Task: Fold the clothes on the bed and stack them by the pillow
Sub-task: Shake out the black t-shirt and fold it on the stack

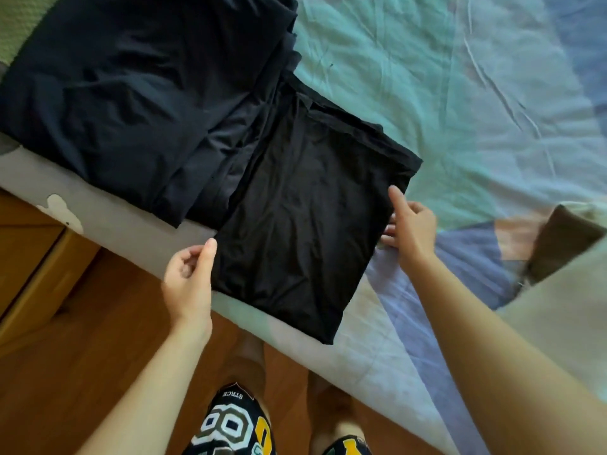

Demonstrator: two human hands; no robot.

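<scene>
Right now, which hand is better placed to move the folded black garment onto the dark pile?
The left hand: it touches the folded black garment on the side nearer the dark pile; the right hand is on the far side.

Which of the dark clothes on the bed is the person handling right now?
The black folded garment near the bed's edge, flanked by the left hand and right hand. The navy pile beyond it lies untouched.
</scene>
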